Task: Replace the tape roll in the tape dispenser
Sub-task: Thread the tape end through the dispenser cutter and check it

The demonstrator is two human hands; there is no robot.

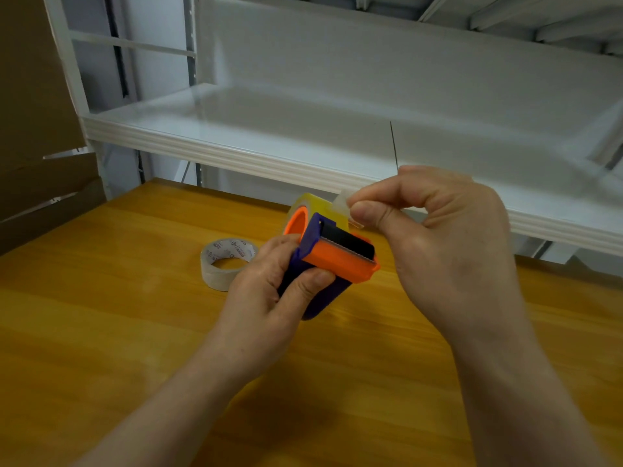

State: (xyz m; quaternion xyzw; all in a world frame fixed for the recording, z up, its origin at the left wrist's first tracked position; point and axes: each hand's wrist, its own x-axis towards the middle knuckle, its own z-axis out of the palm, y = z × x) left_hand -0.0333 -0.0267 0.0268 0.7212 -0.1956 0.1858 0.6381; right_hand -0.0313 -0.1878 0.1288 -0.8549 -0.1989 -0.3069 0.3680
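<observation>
A purple and orange tape dispenser (340, 257) is held above the wooden table (101, 332), with my left hand (269, 291) gripping its purple handle. A yellowish clear tape roll (320, 205) sits on the dispenser's orange hub at the far end. My right hand (448, 244) pinches the loose clear end of the tape (344, 202) between thumb and forefinger, just above the serrated cutter. A nearly used-up roll with a printed cardboard core (227, 262) lies flat on the table to the left of the dispenser.
A white metal shelf (303, 143) runs across behind the table, its front edge just beyond my right hand. Brown cardboard (37, 129) stands at the left edge.
</observation>
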